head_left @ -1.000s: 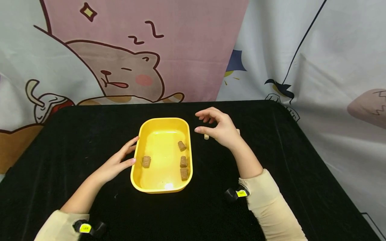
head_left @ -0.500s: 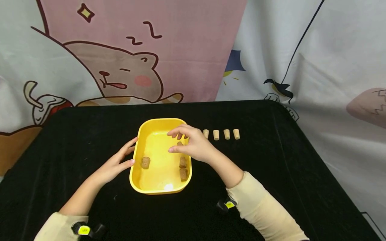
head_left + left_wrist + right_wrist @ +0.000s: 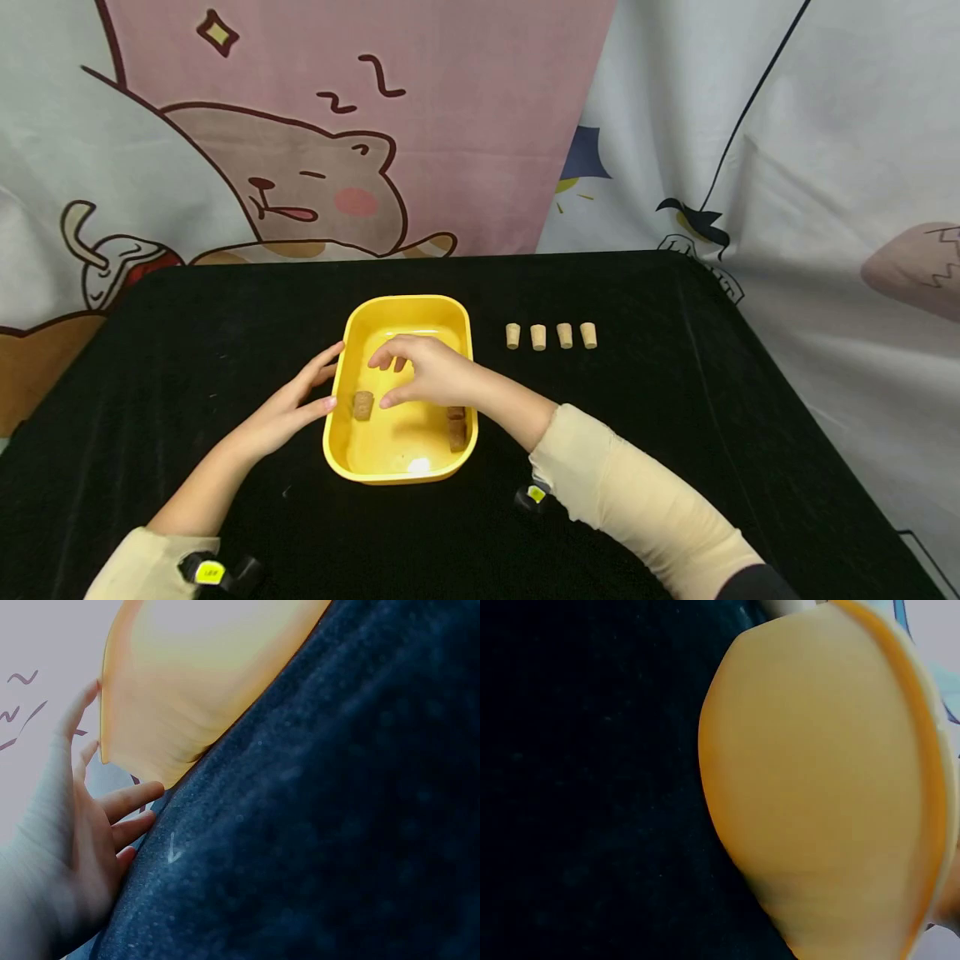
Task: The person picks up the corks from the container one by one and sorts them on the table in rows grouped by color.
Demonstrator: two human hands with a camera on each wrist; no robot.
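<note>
A yellow plastic tray [image 3: 390, 471] stands on the black cloth. My left hand [image 3: 288, 408] touches its left wall with extended fingers and thumb; the left wrist view shows the fingertips against the tray wall [image 3: 172, 727]. Over the tray hovers my right hand [image 3: 427, 375], thumb and fingers apart, nothing visible between them. Just left of its thumb lies a brown cork stopper [image 3: 363, 406]. Two more brown corks, including a darker cork [image 3: 457, 435], sit along the right wall, partly covered by the hand. In the right wrist view the tray's outer wall [image 3: 817, 772] fills the middle.
Several paler tapered corks stand in a row right of the tray, among them a left-end cork [image 3: 513, 336] and a right-end cork [image 3: 588, 335]. Black cloth [image 3: 675, 400] covers the table. A printed curtain [image 3: 480, 125] hangs behind its far edge.
My right hand has moved left and nearer from beside the pale corks to over the tray, uncovering the row and hiding a brown cork. The left hand keeps its place.
</note>
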